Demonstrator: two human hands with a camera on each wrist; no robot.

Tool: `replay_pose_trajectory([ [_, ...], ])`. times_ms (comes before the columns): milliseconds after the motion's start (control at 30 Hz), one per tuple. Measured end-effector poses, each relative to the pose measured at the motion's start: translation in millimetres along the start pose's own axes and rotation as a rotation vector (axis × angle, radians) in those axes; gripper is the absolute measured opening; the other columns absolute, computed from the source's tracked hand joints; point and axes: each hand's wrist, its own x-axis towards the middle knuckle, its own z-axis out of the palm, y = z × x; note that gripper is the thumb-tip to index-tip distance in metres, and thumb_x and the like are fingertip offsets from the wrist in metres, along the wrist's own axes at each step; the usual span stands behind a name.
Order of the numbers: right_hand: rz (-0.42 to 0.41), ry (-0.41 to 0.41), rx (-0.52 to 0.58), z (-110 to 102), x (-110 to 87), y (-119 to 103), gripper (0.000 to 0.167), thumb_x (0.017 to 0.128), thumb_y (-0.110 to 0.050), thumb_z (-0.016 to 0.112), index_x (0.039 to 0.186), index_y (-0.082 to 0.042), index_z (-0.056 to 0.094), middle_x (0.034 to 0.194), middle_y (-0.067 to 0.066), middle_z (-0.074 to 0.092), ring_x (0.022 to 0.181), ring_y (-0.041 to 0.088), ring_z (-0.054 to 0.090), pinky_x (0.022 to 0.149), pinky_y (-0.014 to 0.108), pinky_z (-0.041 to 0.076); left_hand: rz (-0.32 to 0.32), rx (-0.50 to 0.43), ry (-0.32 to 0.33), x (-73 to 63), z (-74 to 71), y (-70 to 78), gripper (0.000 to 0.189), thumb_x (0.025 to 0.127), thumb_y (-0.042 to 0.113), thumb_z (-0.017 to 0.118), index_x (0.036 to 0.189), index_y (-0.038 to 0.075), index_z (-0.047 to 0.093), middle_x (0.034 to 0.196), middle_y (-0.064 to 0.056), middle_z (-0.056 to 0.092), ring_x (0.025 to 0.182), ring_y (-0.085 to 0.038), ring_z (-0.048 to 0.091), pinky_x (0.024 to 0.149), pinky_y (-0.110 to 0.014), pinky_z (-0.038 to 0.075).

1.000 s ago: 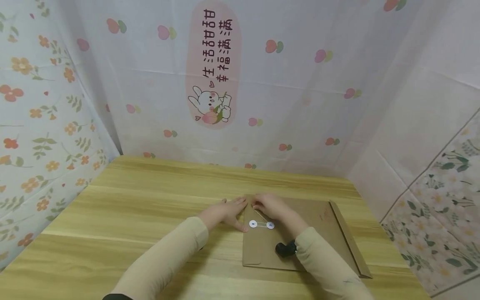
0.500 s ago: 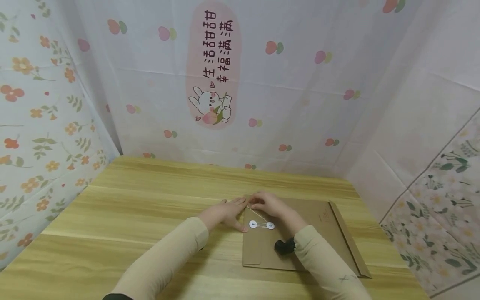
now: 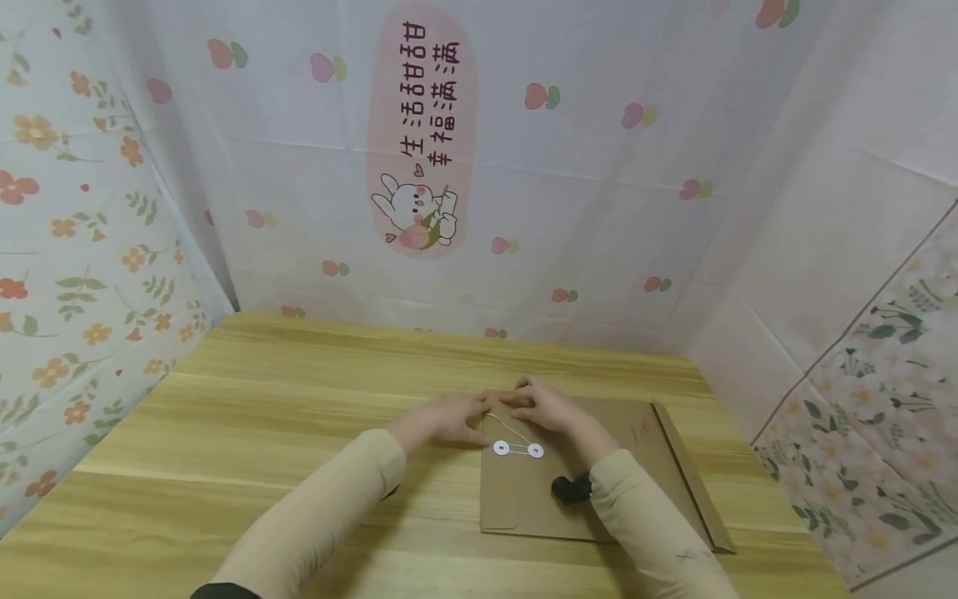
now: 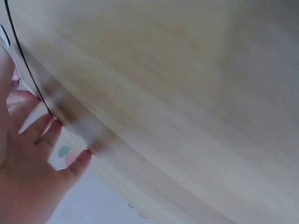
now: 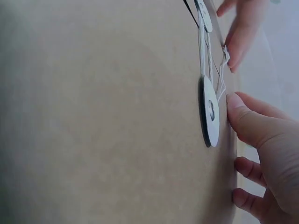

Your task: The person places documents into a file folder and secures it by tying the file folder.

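Observation:
A brown kraft string-tie envelope (image 3: 524,503) lies flat on the table. Near its left end are two white round buttons (image 3: 518,449) with string wound between them. From the right button a loose string end (image 3: 512,428) trails toward the upper left corner. My left hand (image 3: 451,418) is at the envelope's left edge, its fingers spread in the left wrist view. Over the upper left part of the envelope is my right hand (image 3: 550,408), fingers loosely bent. Its thumb (image 5: 238,105) is close to the loose string in the right wrist view, and I see nothing held.
The wood-grain table (image 3: 299,391) extends left of the envelope. A printed white curtain (image 3: 584,183) hangs along the back, with floral cloth (image 3: 97,291) on the left side. A black device (image 3: 571,489) sits at my right wrist, over the envelope.
My right hand has let go of the string, which now lies loose toward the corner, and has lifted slightly. My left hand's fingers have drawn up a little from lying flat.

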Motion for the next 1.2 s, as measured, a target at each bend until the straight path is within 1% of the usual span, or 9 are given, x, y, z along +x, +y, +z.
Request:
replay_pose_trajectory([
  [167, -0.004, 0.008, 0.018, -0.6, -0.7, 1.9, 0.035, 0.089, -0.021, 0.068, 0.123, -0.014, 0.067, 0.113, 0.000, 0.047, 0.095, 0.018, 0.048, 0.079, 0.036, 0.045, 0.064, 0.054, 0.102, 10.5, -2.6, 2.1, 0.036, 0.090, 0.029, 0.067, 0.120, 0.008, 0.067, 0.131, -0.012, 0.057, 0.119, -0.028, 0.053, 0.100, -0.041, 0.041],
  [267, -0.017, 0.008, 0.033, 0.6, -0.6, 3.5, 0.034, 0.089, -0.020, 0.068, 0.123, -0.013, 0.067, 0.112, 0.001, 0.047, 0.095, 0.018, 0.047, 0.079, 0.035, 0.045, 0.050, 0.065, 0.151, 17.0, -0.1, 6.1, 0.024, 0.085, 0.023, 0.073, 0.105, 0.011, 0.073, 0.112, -0.005, 0.068, 0.103, -0.022, 0.062, 0.090, -0.035, 0.049],
  [400, -0.019, 0.004, 0.051, 1.9, -0.5, 4.7, 0.035, 0.089, -0.019, 0.068, 0.123, -0.012, 0.066, 0.112, 0.000, 0.046, 0.095, 0.018, 0.046, 0.080, 0.035, 0.044, 0.001, 0.087, 0.196, 23.9, 4.5, 10.9, 0.014, 0.081, 0.021, 0.077, 0.093, 0.015, 0.075, 0.096, 0.003, 0.068, 0.090, -0.016, 0.062, 0.078, -0.030, 0.052],
  [533, -0.024, 0.010, 0.070, 1.7, -0.4, 5.6, 0.035, 0.089, -0.017, 0.068, 0.123, -0.010, 0.066, 0.111, 0.002, 0.046, 0.096, 0.019, 0.046, 0.080, 0.036, 0.044, -0.020, 0.110, 0.228, 29.0, 7.4, 13.1, 0.005, 0.082, 0.020, 0.076, 0.082, 0.017, 0.072, 0.084, 0.006, 0.064, 0.082, -0.012, 0.058, 0.071, -0.028, 0.051],
  [667, -0.015, 0.010, 0.071, 1.5, -0.3, 5.4, 0.035, 0.089, -0.017, 0.068, 0.123, -0.010, 0.066, 0.111, 0.002, 0.046, 0.097, 0.020, 0.047, 0.081, 0.036, 0.044, -0.011, 0.149, 0.209, 31.5, 9.2, 13.1, 0.013, 0.088, 0.014, 0.069, 0.075, 0.016, 0.066, 0.074, 0.006, 0.060, 0.072, -0.011, 0.056, 0.064, -0.027, 0.049],
  [767, 0.001, 0.001, 0.058, 1.6, 0.1, 4.7, 0.036, 0.090, -0.019, 0.068, 0.124, -0.012, 0.065, 0.113, 0.000, 0.046, 0.098, 0.019, 0.047, 0.083, 0.036, 0.044, 0.009, 0.181, 0.174, 30.7, 9.7, 12.6, 0.013, 0.091, 0.009, 0.064, 0.079, 0.014, 0.065, 0.074, 0.005, 0.060, 0.070, -0.012, 0.056, 0.063, -0.025, 0.049],
  [967, -0.023, 0.003, 0.067, 1.4, 1.0, 3.2, 0.036, 0.089, -0.018, 0.068, 0.125, -0.010, 0.065, 0.114, 0.003, 0.047, 0.100, 0.021, 0.048, 0.085, 0.039, 0.044, 0.077, 0.231, 0.139, 19.9, 8.3, 11.9, 0.007, 0.091, 0.009, 0.062, 0.089, 0.010, 0.069, 0.088, 0.002, 0.067, 0.083, -0.014, 0.063, 0.079, -0.026, 0.052],
  [1067, -0.017, 0.004, 0.073, 0.5, 0.6, 2.4, 0.035, 0.089, -0.018, 0.068, 0.124, -0.010, 0.066, 0.115, 0.004, 0.047, 0.101, 0.022, 0.048, 0.086, 0.041, 0.044, 0.116, 0.221, 0.131, 11.5, 7.8, 12.4, 0.007, 0.090, 0.008, 0.063, 0.088, 0.009, 0.070, 0.088, 0.001, 0.068, 0.084, -0.014, 0.063, 0.080, -0.026, 0.052],
  [1200, 0.024, -0.002, 0.079, 0.1, -1.1, 0.9, 0.034, 0.090, -0.020, 0.067, 0.123, -0.013, 0.066, 0.118, 0.004, 0.047, 0.104, 0.023, 0.048, 0.088, 0.042, 0.044, 0.144, 0.152, 0.107, 1.0, 10.7, 13.7, 0.015, 0.090, 0.007, 0.062, 0.076, 0.011, 0.064, 0.074, 0.004, 0.059, 0.069, -0.010, 0.054, 0.065, -0.022, 0.048],
])
